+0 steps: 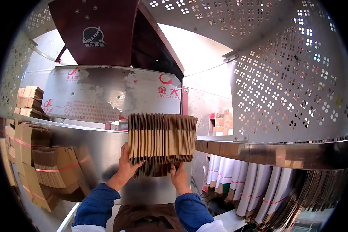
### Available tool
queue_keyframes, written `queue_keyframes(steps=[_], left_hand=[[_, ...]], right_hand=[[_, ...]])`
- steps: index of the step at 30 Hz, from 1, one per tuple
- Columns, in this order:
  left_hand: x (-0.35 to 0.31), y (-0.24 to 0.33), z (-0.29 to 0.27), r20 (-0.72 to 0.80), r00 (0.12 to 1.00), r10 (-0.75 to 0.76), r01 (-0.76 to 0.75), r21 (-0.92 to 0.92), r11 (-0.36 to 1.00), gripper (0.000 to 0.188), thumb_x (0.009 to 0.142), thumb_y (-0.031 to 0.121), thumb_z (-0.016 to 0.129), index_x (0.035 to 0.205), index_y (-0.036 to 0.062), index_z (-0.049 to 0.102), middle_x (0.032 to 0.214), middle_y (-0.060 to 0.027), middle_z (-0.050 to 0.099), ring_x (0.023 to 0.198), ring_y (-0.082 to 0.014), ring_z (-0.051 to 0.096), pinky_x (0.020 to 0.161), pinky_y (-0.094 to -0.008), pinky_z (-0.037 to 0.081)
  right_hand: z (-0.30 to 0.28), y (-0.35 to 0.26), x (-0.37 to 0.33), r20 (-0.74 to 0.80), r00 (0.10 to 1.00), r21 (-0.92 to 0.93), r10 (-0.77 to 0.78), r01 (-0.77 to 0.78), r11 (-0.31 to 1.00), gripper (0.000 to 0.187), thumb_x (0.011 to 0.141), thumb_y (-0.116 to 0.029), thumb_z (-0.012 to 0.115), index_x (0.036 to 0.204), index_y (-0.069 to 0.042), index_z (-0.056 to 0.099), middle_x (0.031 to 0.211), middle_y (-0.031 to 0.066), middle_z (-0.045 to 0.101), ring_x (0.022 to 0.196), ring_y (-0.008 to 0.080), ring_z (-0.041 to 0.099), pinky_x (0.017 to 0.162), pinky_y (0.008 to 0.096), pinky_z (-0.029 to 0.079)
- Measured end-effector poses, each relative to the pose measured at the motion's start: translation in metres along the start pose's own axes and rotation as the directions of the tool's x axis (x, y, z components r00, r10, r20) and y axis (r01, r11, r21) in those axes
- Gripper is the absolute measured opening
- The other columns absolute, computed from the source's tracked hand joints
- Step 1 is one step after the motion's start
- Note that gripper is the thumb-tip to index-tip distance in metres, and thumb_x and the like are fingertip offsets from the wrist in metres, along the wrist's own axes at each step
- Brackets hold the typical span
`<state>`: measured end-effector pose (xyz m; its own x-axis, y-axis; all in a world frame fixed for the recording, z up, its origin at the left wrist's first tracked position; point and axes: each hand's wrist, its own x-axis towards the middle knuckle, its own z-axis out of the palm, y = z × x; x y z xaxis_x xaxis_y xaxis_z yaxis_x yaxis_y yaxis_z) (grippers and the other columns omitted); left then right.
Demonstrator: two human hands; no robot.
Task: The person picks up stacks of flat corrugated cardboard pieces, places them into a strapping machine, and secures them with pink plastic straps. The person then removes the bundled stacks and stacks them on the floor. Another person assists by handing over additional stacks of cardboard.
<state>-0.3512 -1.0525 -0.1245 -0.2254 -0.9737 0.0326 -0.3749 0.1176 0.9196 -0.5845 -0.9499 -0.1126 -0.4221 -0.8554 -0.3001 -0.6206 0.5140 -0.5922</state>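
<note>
A: Holding what?
B: A wide stack of folded brown cardboard (161, 139), right in the middle, over the shiny metal worktop (143, 193). Resting or lifted? Can't tell.
A: And the fingers?
B: On the left hand (127, 168), bent around the near left corner, partly open, with cardboard between thumb and the rest. On the right hand (178, 178), up by the near edge, toward the right, tips partly hidden. Can't tell how tight.
A: What else?
B: Far off, a silver panel with red print (147, 96) under a big dark red machine part (96, 50). To the left, brown bundles (62, 179) with pink bands. To the right, white bundles (255, 187), also with pink bands, below a metal sheet full of holes (255, 81).
</note>
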Motion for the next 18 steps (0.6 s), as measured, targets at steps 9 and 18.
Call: queue_keyframes(steps=[9, 18], left_hand=[[0.038, 0.005, -0.003, 0.021, 0.998, 0.066, -0.067, 0.082, 0.994, 0.099, 0.061, 0.010, 0.084, 0.143, 0.0002, 0.030, 0.137, -0.0225, 0.038, 0.126, -0.0429, 0.041, 0.104, -0.0451, 0.041], [0.040, -0.002, 0.008, -0.088, 0.995, 0.049, -0.054, -0.049, 0.997, 0.097, 0.059, 0.008, 0.084, 0.142, 0.0011, 0.033, 0.129, -0.0217, 0.047, 0.121, -0.0412, 0.047, 0.103, -0.0438, 0.042]], right_hand=[[-0.005, 0.000, 0.031, -0.013, 0.997, -0.047, -0.075, 0.074, 0.996, 0.064, 0.090, -0.033, 0.064, 0.129, 0.007, 0.033, 0.087, 0.0323, 0.064, 0.081, 0.0527, 0.060, 0.067, 0.0555, 0.049], [-0.002, 0.005, 0.041, 0.022, 0.996, -0.108, -0.092, 0.093, 0.990, 0.071, 0.092, -0.031, 0.059, 0.138, 0.012, 0.028, 0.105, 0.0386, 0.058, 0.091, 0.0529, 0.059, 0.077, 0.0541, 0.049]])
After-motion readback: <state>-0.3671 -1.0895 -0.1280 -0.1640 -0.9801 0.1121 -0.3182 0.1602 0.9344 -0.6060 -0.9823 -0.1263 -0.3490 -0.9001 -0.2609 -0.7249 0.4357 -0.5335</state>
